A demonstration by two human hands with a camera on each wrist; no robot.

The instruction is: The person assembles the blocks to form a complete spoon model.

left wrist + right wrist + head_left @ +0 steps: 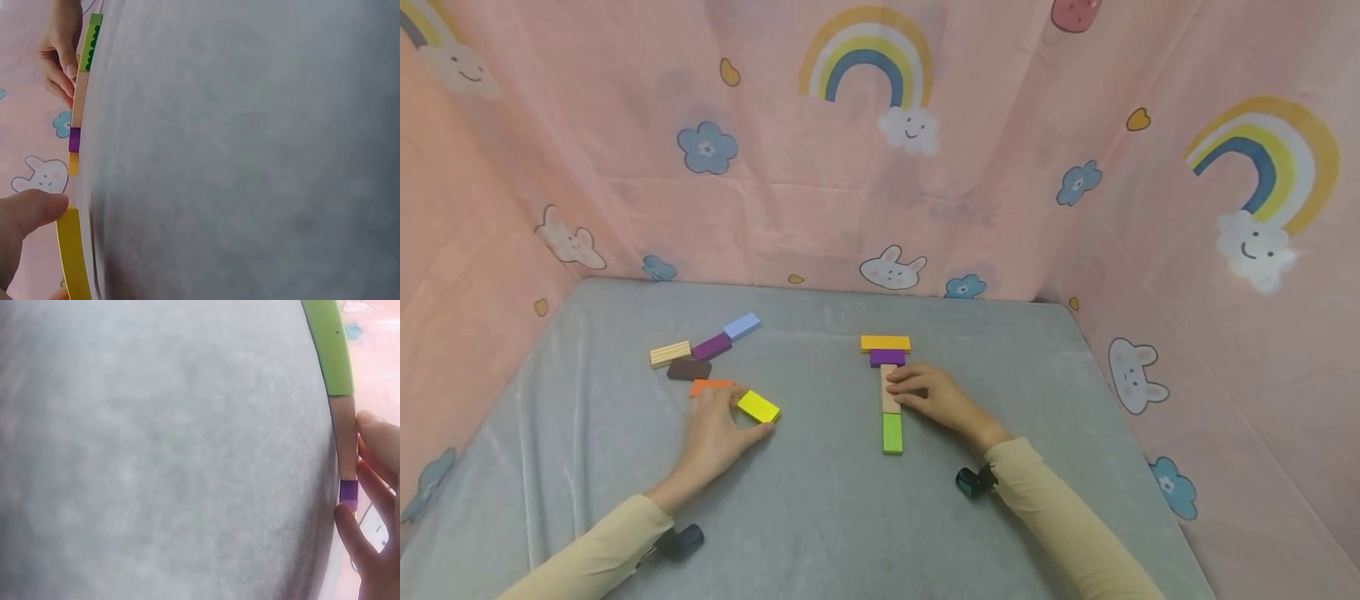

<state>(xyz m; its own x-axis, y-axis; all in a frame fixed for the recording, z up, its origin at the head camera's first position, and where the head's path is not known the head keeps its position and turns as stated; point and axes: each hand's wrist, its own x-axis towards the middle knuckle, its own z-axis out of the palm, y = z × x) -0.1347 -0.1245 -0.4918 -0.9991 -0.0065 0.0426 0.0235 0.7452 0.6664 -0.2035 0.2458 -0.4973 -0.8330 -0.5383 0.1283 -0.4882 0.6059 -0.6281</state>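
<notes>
Grey cloth (820,517), yellow block (758,407) in left grip (715,435)

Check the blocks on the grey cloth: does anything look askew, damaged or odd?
No damage shows. On the left, the striped block and light-blue block lie slanted, which looks askew beside the green block and plain wooden block, lined up end to end on the right.

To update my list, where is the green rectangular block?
In the head view, just right of centre, the green rectangular block lies against the near end of the pale wood-coloured rectangular block.
</notes>
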